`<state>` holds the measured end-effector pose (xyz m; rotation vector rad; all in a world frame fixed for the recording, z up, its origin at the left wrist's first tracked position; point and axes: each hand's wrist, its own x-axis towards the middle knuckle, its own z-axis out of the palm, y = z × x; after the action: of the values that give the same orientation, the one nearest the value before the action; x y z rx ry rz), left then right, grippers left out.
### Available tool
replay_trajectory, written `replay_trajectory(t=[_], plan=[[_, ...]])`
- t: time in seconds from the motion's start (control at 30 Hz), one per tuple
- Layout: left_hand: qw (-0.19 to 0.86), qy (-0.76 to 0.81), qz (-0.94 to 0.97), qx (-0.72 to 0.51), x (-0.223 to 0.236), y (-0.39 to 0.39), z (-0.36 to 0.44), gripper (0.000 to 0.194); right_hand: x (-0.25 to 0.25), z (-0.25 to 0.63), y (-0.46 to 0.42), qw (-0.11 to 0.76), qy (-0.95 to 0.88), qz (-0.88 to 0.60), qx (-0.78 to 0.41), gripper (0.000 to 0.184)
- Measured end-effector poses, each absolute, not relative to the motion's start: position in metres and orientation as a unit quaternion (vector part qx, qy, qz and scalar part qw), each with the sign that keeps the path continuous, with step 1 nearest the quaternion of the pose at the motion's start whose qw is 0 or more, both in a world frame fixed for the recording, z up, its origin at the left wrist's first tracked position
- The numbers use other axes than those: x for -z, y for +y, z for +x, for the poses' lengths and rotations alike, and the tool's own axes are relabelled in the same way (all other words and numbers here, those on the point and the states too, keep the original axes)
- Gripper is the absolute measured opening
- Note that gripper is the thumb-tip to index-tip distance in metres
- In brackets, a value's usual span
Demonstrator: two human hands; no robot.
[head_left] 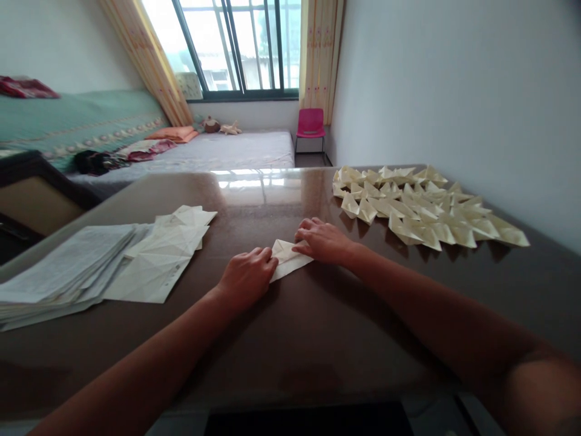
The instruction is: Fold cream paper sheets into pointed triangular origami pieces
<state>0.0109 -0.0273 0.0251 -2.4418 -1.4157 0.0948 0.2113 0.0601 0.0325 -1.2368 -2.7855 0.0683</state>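
A partly folded sheet of cream paper (289, 261) lies on the brown tabletop between my hands. Its upper side rises to a small creased point, and its lower edge runs straight and slanted. My left hand (249, 274) is closed on the left end, fingers curled over the paper. At the right end, my right hand (323, 241) grips it with bent fingers, the thumb lying along the fold. Both ends of the sheet are hidden under the fingers.
Many folded paper boats (422, 209) stand in rows at the right, near the wall. Creased loose sheets (158, 257) lie at the left beside a stack of printed paper (59, 260). Beyond the glossy table (272, 339) are a bed (245, 148) and a pink chair (311, 124).
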Motion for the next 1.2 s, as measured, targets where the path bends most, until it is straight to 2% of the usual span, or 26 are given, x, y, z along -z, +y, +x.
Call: replay_trajectory(t=[0.13, 0.33, 0.63, 0.77, 0.83, 0.93, 1.03, 1.2], plan=[[0.157, -0.503, -0.849, -0.034, -0.024, -0.028, 0.013, 0.018, -0.017, 0.210, 0.067, 0.074, -0.905, -0.408, -0.099, 0.034], [0.159, -0.500, -0.851, -0.033, -0.024, -0.028, 0.015, 0.021, -0.012, 0.208, 0.072, 0.092, -0.889, -0.425, -0.146, 0.034], [0.161, -0.510, -0.844, -0.038, -0.025, -0.030, 0.019, 0.021, -0.025, 0.212, 0.068, 0.056, -0.856, -0.474, -0.200, 0.038], [0.159, -0.514, -0.843, -0.024, -0.022, -0.030, 0.017, 0.021, -0.024, 0.215, 0.072, 0.102, -0.840, -0.451, -0.283, 0.026], [0.155, -0.512, -0.845, 0.011, -0.019, -0.028, 0.015, 0.021, -0.022, 0.215, 0.075, 0.147, -0.826, -0.442, -0.317, 0.018], [0.155, -0.511, -0.836, 0.129, -0.016, -0.025, 0.014, 0.028, -0.025, 0.210, 0.072, 0.228, -0.816, -0.414, -0.333, 0.015], [0.155, -0.527, -0.799, 0.244, -0.019, -0.022, 0.013, 0.033, -0.037, 0.205, 0.061, 0.294, -0.839, -0.359, -0.283, 0.016], [0.117, -0.506, -0.789, 0.329, -0.034, -0.021, 0.010, 0.027, -0.057, 0.200, 0.037, 0.349, -0.868, -0.272, -0.226, 0.021]])
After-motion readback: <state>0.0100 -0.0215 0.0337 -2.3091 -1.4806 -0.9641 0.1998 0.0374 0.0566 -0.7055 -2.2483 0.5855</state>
